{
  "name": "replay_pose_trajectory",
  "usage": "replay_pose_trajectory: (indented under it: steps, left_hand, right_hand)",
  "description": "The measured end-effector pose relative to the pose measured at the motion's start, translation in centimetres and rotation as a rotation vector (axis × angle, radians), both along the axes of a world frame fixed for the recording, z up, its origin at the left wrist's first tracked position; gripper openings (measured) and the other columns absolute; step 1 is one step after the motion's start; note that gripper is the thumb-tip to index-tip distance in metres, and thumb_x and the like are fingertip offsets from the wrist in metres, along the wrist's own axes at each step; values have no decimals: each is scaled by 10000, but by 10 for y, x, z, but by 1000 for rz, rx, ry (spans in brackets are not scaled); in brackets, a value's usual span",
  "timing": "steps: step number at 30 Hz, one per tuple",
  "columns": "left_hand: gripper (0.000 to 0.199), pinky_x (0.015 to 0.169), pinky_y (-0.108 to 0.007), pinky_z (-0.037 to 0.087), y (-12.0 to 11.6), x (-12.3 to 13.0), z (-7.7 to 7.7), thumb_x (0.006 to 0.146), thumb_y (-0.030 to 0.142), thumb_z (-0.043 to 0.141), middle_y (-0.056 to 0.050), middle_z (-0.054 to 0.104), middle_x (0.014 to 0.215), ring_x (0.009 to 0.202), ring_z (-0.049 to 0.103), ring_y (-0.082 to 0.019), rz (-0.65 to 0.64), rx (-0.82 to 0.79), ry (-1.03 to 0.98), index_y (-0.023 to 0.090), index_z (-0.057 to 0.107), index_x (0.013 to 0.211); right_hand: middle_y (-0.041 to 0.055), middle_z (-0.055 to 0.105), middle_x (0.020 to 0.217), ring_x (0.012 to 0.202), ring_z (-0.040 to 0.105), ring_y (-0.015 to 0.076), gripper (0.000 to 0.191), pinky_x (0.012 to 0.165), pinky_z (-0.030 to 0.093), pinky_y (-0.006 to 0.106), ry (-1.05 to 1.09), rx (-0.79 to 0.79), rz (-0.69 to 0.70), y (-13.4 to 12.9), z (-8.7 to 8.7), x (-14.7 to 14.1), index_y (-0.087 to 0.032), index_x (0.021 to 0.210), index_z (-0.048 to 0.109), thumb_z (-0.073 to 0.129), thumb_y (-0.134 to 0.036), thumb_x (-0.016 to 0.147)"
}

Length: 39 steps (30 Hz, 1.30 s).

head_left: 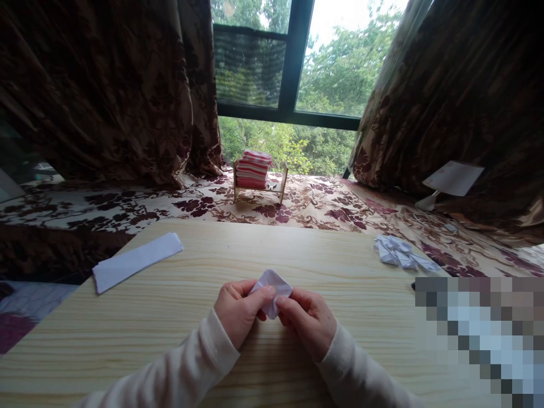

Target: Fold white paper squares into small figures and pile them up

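In the head view, the left hand (234, 313) and the right hand (313, 322) meet near the middle of the wooden table (204, 249), pinching one small piece of folded white paper (272, 279) between them. The left hand is closed to a narrow pinch, its thumb flat across the face of the paper and its fingers curled behind; the right hand is drawn in just as tightly, holding the right-hand side and lower edge between thumb and fingers. The paper stands with one corner pointing up and away from the person. The creases under the thumbs are partly hidden, so the exact fold probably can't be read from here. For work this small, the flat left thumb is best used as the anchor, pressing just enough to stop the layers sliding, while the right fingertips line up the edge and then run firmly along the crease from one end to the other. Corners should meet before any pressure goes on, since a crooked crease is hard to undo, and too hard a squeeze could crumple the point. A neat stack of white paper strips (138, 260) lies to the left, and a small heap of folded paper pieces (396, 253) lies to the right, both well apart from the hands.
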<state>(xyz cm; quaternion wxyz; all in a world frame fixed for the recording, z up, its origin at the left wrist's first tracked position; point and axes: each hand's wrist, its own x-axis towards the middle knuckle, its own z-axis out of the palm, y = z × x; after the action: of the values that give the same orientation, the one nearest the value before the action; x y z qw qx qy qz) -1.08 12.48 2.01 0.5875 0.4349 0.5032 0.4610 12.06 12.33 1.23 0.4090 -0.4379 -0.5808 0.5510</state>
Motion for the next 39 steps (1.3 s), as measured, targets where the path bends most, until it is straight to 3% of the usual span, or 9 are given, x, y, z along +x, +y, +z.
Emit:
replay_pose_trajectory:
  steps: [8,18,25,33,39]
  left_hand:
    - [224,466,-220,341,1,0,0,593,320,658,-6,546,469,467,436,-93,-4,-27,-36,109,629,522]
    - [280,499,-225,389,2,-3,0,576,379,701,-6,576,518,500,486,-108,-54,13,-40,109,641,618]
    - [309,477,-226,355,3,-4,-5,635,423,640,-3,543,493,472,450,-103,-77,36,-22,121,602,589]
    - [242,496,-216,322,-2,0,4,646,355,617,8,500,503,510,413,-100,-86,86,64,119,622,592]
    - [251,474,-208,293,-3,0,4,667,348,587,22,455,487,494,372,-87,-99,96,116,114,608,579]
  right_hand:
    - [-35,382,476,452,317,69,354,418,230,209,-6,132,-5,-2,-4,-1,-146,549,506,481,-412,781]
    - [-28,390,477,452,337,75,442,429,252,213,-67,135,-7,0,-8,0,-123,578,552,452,-490,804]
    - [-21,420,488,459,363,81,421,439,288,210,-86,116,83,1,-6,1,-127,603,578,454,-476,801]
    - [-25,411,524,500,359,89,322,461,295,214,-263,249,6,4,-8,11,-139,607,533,466,-389,800]
    - [-20,431,472,457,386,87,360,424,284,208,-219,193,15,4,-8,12,-163,533,474,424,-385,812]
